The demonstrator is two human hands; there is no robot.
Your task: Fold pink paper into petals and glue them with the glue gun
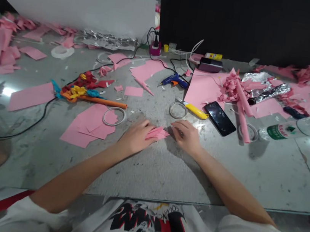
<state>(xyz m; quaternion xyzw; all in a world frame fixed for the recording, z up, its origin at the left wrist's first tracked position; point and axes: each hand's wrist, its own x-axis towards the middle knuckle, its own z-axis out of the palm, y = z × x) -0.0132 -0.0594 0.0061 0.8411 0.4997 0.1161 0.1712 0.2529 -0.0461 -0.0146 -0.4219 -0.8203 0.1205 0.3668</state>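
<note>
Folded pink paper piece [158, 133], in from the near edge of the tabletop [157, 178], roughly midway along that edge. Left hand [137, 136] is closed on its left end; the pointed end sticks out to the right. Right hand [186, 136] sits just beside that point, fingers curled; from where I stand I can't tell if it pinches anything. Hands apart from each other.

Handling, my guess: next to no weight, thin, soft, layers wanting to spring open. Looks dry and matte, so not slippery, but easy to crease wrong, crush or tear. Best hold: light pinch across the stacked folds at the left end, other fingertips only on the tip; pressing it against the tabletop should keep the layers flat.

Around it: loose pink sheets [73, 132] toward the left edge, grey ring [113, 116] on them. Farther in toward the far edge, yellow cutter [196, 110], phone [220, 119] right of it, blue glue gun [175, 80] beyond. Keep the folds clear of that cutter.
</note>
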